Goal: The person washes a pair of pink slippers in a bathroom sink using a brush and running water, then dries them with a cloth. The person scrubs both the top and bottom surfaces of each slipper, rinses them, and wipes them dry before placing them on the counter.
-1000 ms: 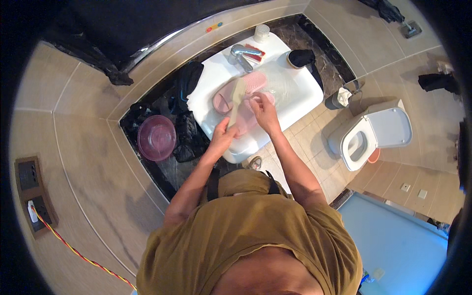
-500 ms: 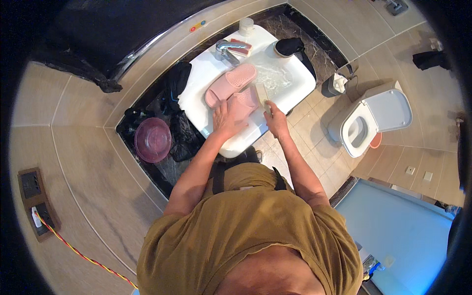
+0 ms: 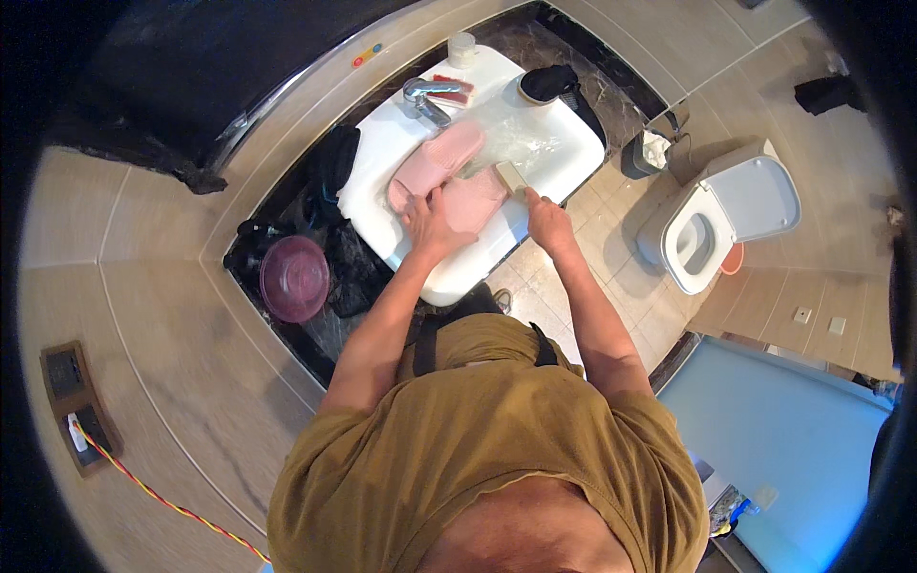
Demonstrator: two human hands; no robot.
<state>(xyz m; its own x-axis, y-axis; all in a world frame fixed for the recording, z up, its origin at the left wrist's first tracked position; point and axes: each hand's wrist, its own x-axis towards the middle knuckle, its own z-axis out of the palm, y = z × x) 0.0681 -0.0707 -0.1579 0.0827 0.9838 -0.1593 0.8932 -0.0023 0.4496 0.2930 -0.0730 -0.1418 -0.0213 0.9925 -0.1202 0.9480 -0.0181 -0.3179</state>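
Two pink slippers lie at the white washbasin (image 3: pixel 449 277). The farther slipper (image 3: pixel 439 164) rests in the basin with its ridged strap showing. My left hand (image 3: pixel 432 229) grips the nearer slipper (image 3: pixel 476 201) at its left end, fingers curled over the edge; a broad pink face of it shows. In my right hand (image 3: pixel 551 227) is the handle of a pale scrub brush (image 3: pixel 511 178), its head at the right end of the nearer slipper. Whether the bristles touch the slipper cannot be made out. Foamy water (image 3: pixel 521 138) stands in the bowl.
A chrome faucet (image 3: pixel 425 100), a red-and-white box (image 3: pixel 454 91) and a clear jar (image 3: pixel 462 50) line the back rim. A dark cloth item (image 3: pixel 549 84) sits at the far right corner. Left of the basin is a purple tub (image 3: pixel 294 279); a toilet (image 3: pixel 697 234) stands at right.
The nearer slipper has tilted in my left hand and shows a broader face. My right hand has shifted slightly right, and the brush head is angled differently. The whole view has shifted a little.
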